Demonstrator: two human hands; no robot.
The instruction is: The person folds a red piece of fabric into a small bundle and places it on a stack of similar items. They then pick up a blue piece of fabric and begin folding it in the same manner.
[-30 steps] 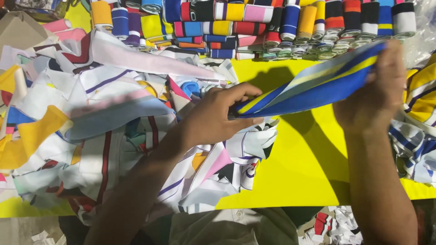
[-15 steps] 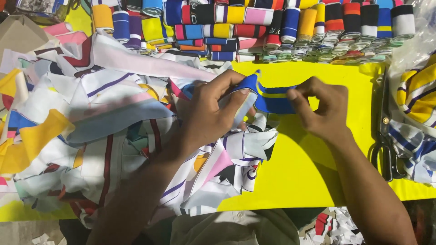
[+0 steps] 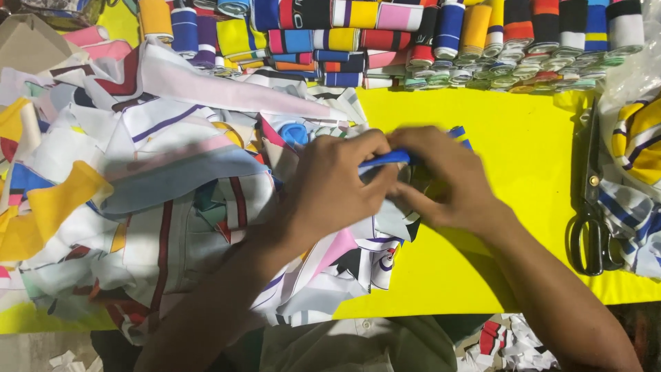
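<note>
we have both hands together over the yellow tabletop (image 3: 523,158). our left hand (image 3: 330,189) and right hand (image 3: 451,182) each have their fingers clenched on the blue and yellow fabric strip (image 3: 385,160), which looks mostly gathered into a tight bundle between them; only a striped end (image 3: 460,134) pokes out behind the right hand. judging by the finished rolls (image 3: 441,41) along the far edge, the bundling seems well on, not closed. the hands hide the bundle's shape. scissors (image 3: 591,207) lie to the right, scraps pile (image 3: 138,200) to the left.
</note>
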